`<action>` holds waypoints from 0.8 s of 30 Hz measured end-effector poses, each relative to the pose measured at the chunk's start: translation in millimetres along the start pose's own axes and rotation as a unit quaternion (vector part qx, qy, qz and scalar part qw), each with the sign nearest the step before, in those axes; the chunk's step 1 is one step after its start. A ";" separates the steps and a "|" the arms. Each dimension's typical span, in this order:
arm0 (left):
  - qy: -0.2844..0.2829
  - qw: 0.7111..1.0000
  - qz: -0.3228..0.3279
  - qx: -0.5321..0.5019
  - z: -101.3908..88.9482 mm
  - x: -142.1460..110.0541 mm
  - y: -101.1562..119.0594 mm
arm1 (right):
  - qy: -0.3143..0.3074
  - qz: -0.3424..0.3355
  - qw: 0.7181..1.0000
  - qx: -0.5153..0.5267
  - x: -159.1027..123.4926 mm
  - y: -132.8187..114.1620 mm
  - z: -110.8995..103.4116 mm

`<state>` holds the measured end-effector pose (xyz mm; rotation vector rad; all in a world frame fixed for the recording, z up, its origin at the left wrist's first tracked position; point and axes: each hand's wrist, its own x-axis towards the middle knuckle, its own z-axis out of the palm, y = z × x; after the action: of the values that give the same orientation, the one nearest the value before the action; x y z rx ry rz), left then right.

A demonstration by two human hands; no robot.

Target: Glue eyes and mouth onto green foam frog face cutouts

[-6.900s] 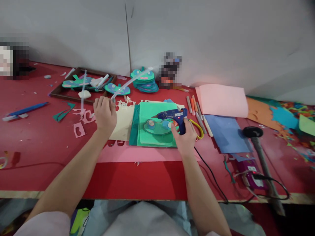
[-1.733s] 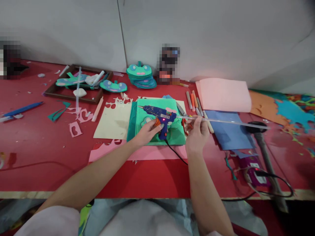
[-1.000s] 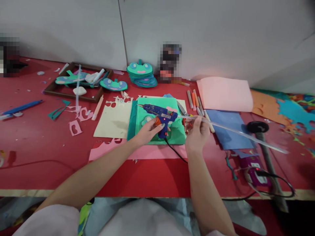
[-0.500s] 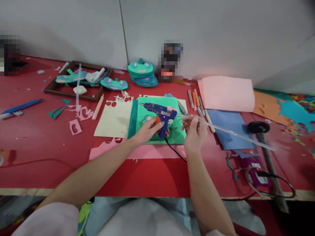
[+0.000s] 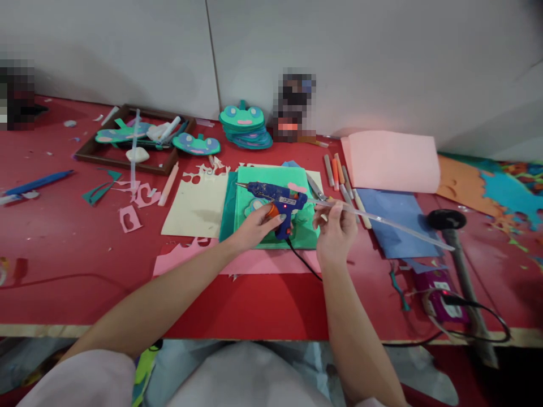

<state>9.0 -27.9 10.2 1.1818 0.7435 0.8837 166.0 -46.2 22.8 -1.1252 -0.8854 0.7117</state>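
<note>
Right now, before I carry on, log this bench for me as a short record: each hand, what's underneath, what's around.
Left hand: holds the blue glue gun by its grip, nozzle pointing left, red light lit
Right hand: holds a clear glue stick at the gun's rear; insertion depth cannot be told
Underneath: green sheets
Back: stack of frog faces
Back left: brown frame with assorted pieces in it
Right: markers, pink sheet, blue sheet, black-headed mallet
</note>
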 end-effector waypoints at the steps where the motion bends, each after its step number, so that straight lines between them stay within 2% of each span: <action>1: -0.003 1.000 0.003 0.002 0.1 -0.3 0.2 | -0.002 0.001 1.000 0.006 -0.1 0.1 -0.1; 6: -0.001 1.000 0.011 0.008 0.0 -0.8 -0.5 | -0.016 0.003 1.000 0.025 -0.6 0.2 0.0; 14: 0.024 1.000 -0.006 0.016 -1.7 -0.1 -5.0 | -0.025 -0.003 1.000 -0.010 -1.7 2.0 0.2; 24: -0.009 1.000 -0.011 -0.007 -0.3 -0.3 0.2 | -0.039 -0.011 0.999 -0.025 0.8 2.1 -4.7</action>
<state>8.6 -28.0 10.4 1.1653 0.7330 0.8590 170.4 -47.0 20.2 -1.1369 -0.9846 0.7232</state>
